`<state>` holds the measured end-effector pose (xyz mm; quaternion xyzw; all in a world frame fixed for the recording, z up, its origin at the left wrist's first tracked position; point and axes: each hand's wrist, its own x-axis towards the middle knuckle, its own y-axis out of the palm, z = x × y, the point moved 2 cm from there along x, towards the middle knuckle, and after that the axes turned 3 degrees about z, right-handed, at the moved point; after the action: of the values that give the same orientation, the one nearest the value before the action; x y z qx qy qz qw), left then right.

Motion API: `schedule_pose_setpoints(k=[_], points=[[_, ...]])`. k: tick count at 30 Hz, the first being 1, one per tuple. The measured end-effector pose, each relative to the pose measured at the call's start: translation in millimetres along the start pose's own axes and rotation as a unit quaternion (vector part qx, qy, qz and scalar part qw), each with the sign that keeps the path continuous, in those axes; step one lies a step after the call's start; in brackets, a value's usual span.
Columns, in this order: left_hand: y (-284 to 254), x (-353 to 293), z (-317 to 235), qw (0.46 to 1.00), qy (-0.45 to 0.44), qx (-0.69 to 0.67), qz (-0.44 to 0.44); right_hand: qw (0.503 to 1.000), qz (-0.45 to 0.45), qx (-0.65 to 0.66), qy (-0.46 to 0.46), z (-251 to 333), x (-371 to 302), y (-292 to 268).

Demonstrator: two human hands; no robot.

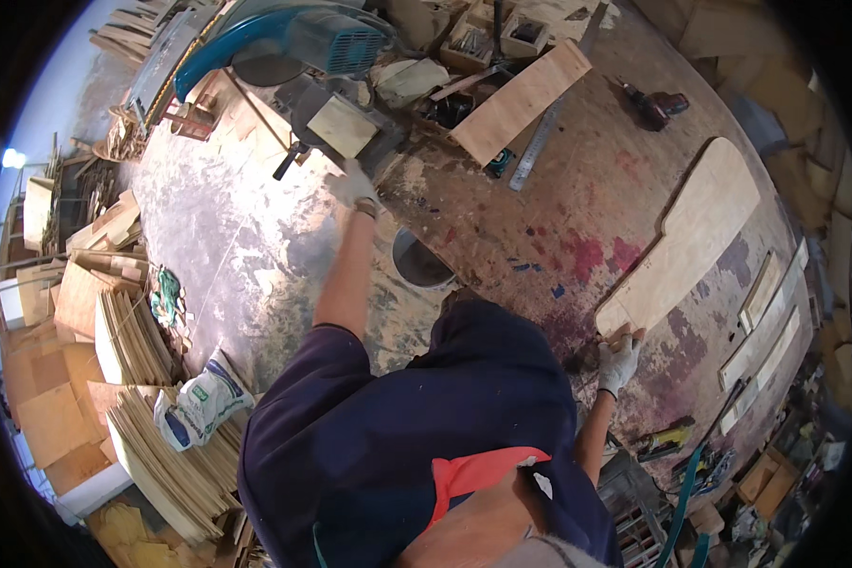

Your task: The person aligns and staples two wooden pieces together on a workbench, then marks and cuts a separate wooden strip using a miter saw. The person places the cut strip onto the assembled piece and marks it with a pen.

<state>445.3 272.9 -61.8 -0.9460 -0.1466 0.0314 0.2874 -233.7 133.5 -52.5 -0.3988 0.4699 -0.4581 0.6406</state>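
Observation:
My right hand [619, 363], in a pale work glove, is closed at the near, narrow end of a long, flat, curved-edged wooden board [696, 227]. That board rests on the stained worktable at the right. Out ahead to the left, my left hand [356, 187] is gloved too and smeared by motion. It is nearest to a pale wooden block [343, 126] lying on the base of a blue-green power saw [336, 45]. Whether its fingers touch the block or hold anything I cannot tell.
A brown plank [523, 102] leans over a tool box beside a metal ruler [536, 147]. Farther right lies a cordless drill [653, 104]. A round opening [422, 257] is close to my body. Stacked wood sheets [166, 464] and a white bag [202, 402] stand at left.

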Motion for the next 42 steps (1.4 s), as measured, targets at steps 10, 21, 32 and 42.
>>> schedule_pose_setpoints(k=[10,21,32,42], points=[[66.7,146.8,30.6,0.886,-0.150,-0.290,0.330,0.983,-0.058,0.172,0.036,6.3,-15.4,-9.7],[-76.4,-295.4,-17.1,0.634,-0.243,-0.194,0.708,0.644,0.123,0.725,0.211,89.4,-76.5,-17.3],[-107.2,-386.7,-23.7,0.539,-0.359,-0.101,0.755,0.670,0.169,0.704,0.166,38.7,-84.8,-22.9],[-71.4,-420.8,-3.4,0.594,-0.107,0.105,0.791,0.693,0.133,0.643,0.299,-1.8,-77.2,2.0]])
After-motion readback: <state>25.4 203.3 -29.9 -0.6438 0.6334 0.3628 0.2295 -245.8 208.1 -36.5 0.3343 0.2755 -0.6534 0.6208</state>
